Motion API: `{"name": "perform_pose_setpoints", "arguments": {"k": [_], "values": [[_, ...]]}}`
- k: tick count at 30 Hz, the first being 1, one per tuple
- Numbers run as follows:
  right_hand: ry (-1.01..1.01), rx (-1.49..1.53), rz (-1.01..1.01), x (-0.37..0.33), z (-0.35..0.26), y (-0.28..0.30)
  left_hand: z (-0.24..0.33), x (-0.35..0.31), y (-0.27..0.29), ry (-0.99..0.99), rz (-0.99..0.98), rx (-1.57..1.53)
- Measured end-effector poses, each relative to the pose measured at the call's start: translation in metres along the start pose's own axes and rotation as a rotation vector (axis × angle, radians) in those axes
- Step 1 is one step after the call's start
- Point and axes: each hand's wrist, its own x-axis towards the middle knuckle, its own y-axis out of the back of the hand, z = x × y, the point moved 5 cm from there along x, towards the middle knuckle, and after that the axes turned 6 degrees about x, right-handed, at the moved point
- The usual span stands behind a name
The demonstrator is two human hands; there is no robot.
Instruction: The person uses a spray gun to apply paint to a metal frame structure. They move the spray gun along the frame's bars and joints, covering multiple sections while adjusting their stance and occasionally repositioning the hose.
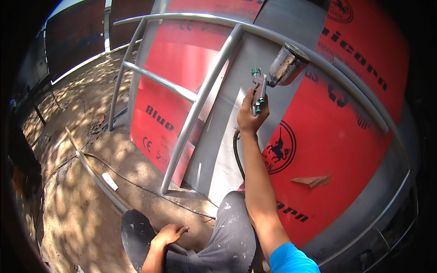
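My right hand is raised in front of me and wrapped round the handle of a spray gun. A metal paint cup, stained with paint, is fixed to the gun at its upper right. From below my wrist a dark hose runs down behind my forearm. Just beyond the gun stands a tubular metal frame, its curved top rail passing close behind the cup. My left hand lies low near my left knee, fingers loosely stretched and nothing visible in them.
Red printed panels with bare grey strips lean behind the frame. A brown scrap lies on one panel. On the dirt ground are a long pipe reaching toward my legs, a thin cable and a white scrap. Dark gates stand far left.
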Motion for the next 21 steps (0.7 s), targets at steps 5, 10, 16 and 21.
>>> {"name": "perform_pose_setpoints", "arguments": {"k": [5, 10, 16, 21], "values": [[-0.131, -0.009, 0.092, 0.0, 0.004, 0.025, 0.008, 0.0, 0.002, -0.005, -0.019, 0.007], [-0.194, 0.199, 0.197, -0.001, -0.007, 0.028, 0.009, 0.005, -0.001, -0.018, -0.025, 0.014], [-0.046, -0.028, 0.109, 0.002, 0.0, 0.025, 0.005, 0.002, -0.002, -0.026, -0.022, 0.021], [-0.081, 0.06, 0.016, -0.008, 0.008, 0.003, 0.009, -0.006, 0.004, -0.016, -0.004, 0.034]]}}
